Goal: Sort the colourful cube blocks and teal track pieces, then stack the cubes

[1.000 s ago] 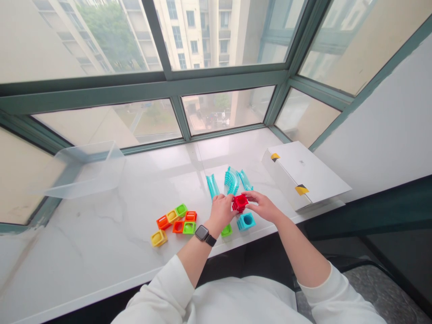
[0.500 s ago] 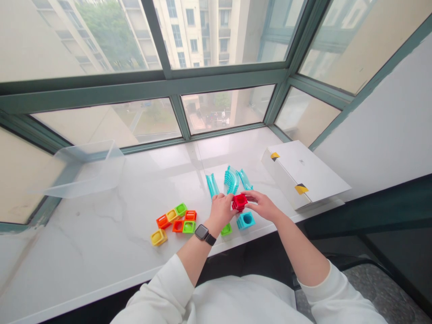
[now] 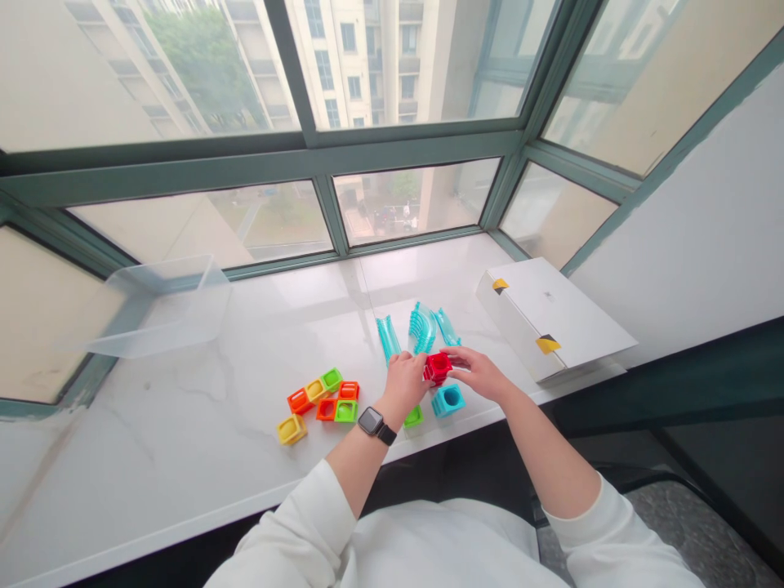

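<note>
Between my two hands are red toy blocks [image 3: 438,367], which look stacked. My left hand [image 3: 407,380], with a watch on its wrist, grips them from the left. From the right, the fingers of my right hand [image 3: 478,371] close around the same blocks. Just below stands a blue block [image 3: 449,400] with a round hole. A green block [image 3: 414,416] is partly covered by my left wrist. Behind my hands lie a straight teal track piece [image 3: 388,336], curved teal track pieces [image 3: 422,327] and another short teal track piece [image 3: 448,327].
Left of my hands sits a group of orange, yellow and green blocks [image 3: 327,408], with a yellow block [image 3: 291,429] apart from it. A clear plastic bin [image 3: 165,343] stands at the far left. On the right is a white box [image 3: 563,318]. Windows border the white counter [image 3: 202,433].
The whole view has shifted very slightly. Both hands stay on the red blocks, with no other clear movement.
</note>
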`<act>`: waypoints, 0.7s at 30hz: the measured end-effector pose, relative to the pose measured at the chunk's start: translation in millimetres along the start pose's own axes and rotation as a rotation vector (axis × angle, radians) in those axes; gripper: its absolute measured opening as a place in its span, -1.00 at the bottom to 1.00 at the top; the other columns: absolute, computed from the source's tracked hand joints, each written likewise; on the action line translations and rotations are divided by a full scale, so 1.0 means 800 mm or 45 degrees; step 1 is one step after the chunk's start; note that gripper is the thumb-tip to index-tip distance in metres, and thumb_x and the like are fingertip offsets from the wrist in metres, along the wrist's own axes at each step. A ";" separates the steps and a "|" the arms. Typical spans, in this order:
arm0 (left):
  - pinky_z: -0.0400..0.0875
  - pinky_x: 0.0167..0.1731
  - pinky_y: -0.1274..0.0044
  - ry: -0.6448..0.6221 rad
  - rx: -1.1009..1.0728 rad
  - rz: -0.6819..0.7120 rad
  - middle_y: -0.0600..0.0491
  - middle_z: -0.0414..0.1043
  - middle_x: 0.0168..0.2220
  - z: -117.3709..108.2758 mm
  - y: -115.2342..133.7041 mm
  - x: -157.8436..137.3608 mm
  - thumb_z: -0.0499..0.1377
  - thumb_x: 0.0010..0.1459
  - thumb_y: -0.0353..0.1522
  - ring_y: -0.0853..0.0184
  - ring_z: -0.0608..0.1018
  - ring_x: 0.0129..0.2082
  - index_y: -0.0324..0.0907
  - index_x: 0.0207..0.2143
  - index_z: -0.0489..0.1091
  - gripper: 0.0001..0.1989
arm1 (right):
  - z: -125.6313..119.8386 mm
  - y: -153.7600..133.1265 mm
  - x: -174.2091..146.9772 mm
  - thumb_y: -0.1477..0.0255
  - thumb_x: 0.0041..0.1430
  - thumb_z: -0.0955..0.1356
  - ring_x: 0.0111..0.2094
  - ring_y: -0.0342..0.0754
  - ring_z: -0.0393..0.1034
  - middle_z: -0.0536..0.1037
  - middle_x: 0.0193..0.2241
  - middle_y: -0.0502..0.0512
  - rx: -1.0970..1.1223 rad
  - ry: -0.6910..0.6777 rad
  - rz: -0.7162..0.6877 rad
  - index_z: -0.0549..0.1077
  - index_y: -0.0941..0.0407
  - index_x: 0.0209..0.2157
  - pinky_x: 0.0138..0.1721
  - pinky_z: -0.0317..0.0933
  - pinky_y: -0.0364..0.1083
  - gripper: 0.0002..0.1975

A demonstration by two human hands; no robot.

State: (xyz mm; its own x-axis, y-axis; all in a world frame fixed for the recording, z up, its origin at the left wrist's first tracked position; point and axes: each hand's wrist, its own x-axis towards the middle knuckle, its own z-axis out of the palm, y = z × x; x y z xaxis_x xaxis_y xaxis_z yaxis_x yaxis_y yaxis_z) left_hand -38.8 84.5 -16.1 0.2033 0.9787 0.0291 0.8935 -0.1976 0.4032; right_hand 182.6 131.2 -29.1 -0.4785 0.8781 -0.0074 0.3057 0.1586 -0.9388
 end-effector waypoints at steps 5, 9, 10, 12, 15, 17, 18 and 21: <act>0.31 0.00 0.27 0.026 -0.020 0.022 -0.09 0.64 -0.08 -0.005 -0.004 -0.006 0.39 0.17 -0.30 0.04 0.54 -0.02 -0.11 0.23 0.37 -0.41 | 0.000 -0.001 -0.001 0.34 0.18 0.48 0.08 0.10 0.57 0.61 0.10 0.12 -0.017 0.004 0.014 0.54 -0.03 0.15 0.21 0.42 0.16 -0.52; 0.35 0.07 0.25 0.244 -0.230 0.004 -0.06 0.60 0.06 -0.036 -0.025 -0.030 0.32 0.23 -0.34 0.07 0.53 0.03 -0.08 0.23 0.37 -0.48 | 0.000 -0.008 -0.004 0.35 0.19 0.47 0.12 0.11 0.54 0.57 0.15 0.11 -0.025 -0.002 0.023 0.52 -0.05 0.19 0.25 0.38 0.19 -0.49; 0.37 0.06 0.26 0.325 -0.301 -0.024 -0.04 0.60 0.06 -0.047 -0.035 -0.040 0.28 0.26 -0.34 0.10 0.54 0.01 -0.07 0.21 0.38 -0.53 | 0.000 -0.010 -0.005 0.36 0.18 0.46 0.12 0.12 0.54 0.56 0.17 0.11 -0.025 -0.004 0.033 0.51 -0.06 0.20 0.25 0.38 0.20 -0.48; 0.41 0.03 0.30 0.464 -0.413 -0.132 -0.03 0.60 0.05 -0.068 -0.061 -0.066 0.21 0.30 -0.30 0.15 0.55 -0.03 -0.07 0.15 0.42 -0.63 | -0.003 -0.016 -0.006 0.36 0.18 0.46 0.12 0.11 0.54 0.54 0.20 0.12 -0.029 -0.004 0.060 0.48 -0.07 0.23 0.24 0.40 0.20 -0.44; 0.44 0.02 0.30 0.549 -0.446 -0.365 -0.04 0.61 -0.01 -0.089 -0.115 -0.117 0.17 0.29 -0.24 0.16 0.56 -0.11 -0.10 0.10 0.44 -0.64 | -0.008 -0.025 -0.009 0.31 0.19 0.46 0.11 0.11 0.55 0.52 0.22 0.13 -0.064 0.021 0.062 0.47 -0.07 0.25 0.21 0.43 0.19 -0.43; 0.44 0.03 0.28 0.562 -0.426 -0.528 -0.04 0.61 -0.03 -0.092 -0.154 -0.158 0.16 0.27 -0.17 0.14 0.56 -0.10 -0.10 0.07 0.47 -0.62 | -0.013 -0.032 -0.011 0.25 0.21 0.46 0.10 0.11 0.55 0.54 0.19 0.15 -0.102 0.065 0.027 0.49 -0.05 0.22 0.20 0.44 0.19 -0.47; 0.45 0.03 0.27 0.563 -0.414 -0.603 -0.04 0.61 -0.02 -0.091 -0.173 -0.179 0.14 0.26 -0.14 0.13 0.57 -0.10 -0.09 0.06 0.47 -0.61 | -0.015 -0.035 -0.012 0.23 0.22 0.45 0.10 0.11 0.55 0.55 0.17 0.15 -0.128 0.094 0.003 0.51 -0.04 0.19 0.20 0.44 0.18 -0.50; 0.47 0.04 0.25 0.558 -0.365 -0.791 -0.05 0.60 0.00 -0.082 -0.221 -0.242 0.14 0.21 -0.07 0.10 0.59 -0.09 -0.09 0.00 0.50 -0.58 | -0.019 -0.047 -0.018 0.21 0.28 0.42 0.10 0.11 0.54 0.58 0.12 0.16 -0.229 0.215 -0.074 0.55 -0.01 0.12 0.19 0.43 0.18 -0.59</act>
State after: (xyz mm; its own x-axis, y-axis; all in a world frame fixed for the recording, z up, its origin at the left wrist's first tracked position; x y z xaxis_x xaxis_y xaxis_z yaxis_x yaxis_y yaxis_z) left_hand -262.6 -66.0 -33.3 -0.5247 0.8495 0.0543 0.6421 0.3531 0.6805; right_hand 190.5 119.2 11.3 -0.3597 0.9258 0.1162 0.4306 0.2752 -0.8596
